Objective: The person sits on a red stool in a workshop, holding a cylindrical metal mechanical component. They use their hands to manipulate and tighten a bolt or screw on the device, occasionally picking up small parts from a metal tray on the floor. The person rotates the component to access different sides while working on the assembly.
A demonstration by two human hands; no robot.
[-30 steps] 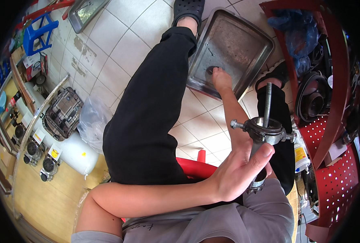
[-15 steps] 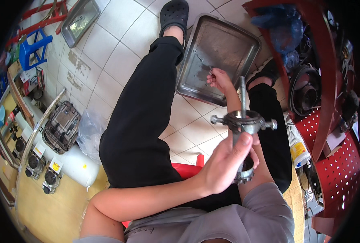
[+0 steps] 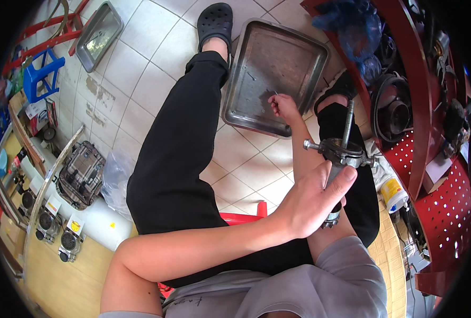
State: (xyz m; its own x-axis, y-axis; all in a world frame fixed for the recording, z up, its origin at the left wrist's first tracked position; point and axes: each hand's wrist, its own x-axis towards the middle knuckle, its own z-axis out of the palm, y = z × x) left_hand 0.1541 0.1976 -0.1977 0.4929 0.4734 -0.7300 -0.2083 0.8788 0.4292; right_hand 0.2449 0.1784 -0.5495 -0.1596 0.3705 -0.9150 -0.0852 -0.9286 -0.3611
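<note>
My left hand (image 3: 315, 204) is wrapped round a greasy metal tubular part (image 3: 342, 152), held up over my right forearm. The part has a ring-shaped flange with bolts sticking out at its sides, a toothed lower end, and a long threaded rod (image 3: 348, 124) rising from its middle. My right hand (image 3: 285, 107) reaches forward over the near side of a large metal tray (image 3: 283, 47) on the floor. Its fingers are pinched on a small thin metal piece (image 3: 276, 93), too small to name. A few small fasteners (image 3: 250, 76) lie in the tray.
At right stands a red rack (image 3: 420, 106) with blue plastic bags and dark machine parts, beside a yellow-and-white tub (image 3: 394, 195). On the left are a blue stool (image 3: 40, 77), a smaller tray (image 3: 99, 37), an open tool case (image 3: 82, 175) and a white tank (image 3: 105, 228).
My left hand has shifted right with the metal part, which has turned and tilted. My right hand stays over the tray, its wrist slightly turned. The view has shifted a little.
</note>
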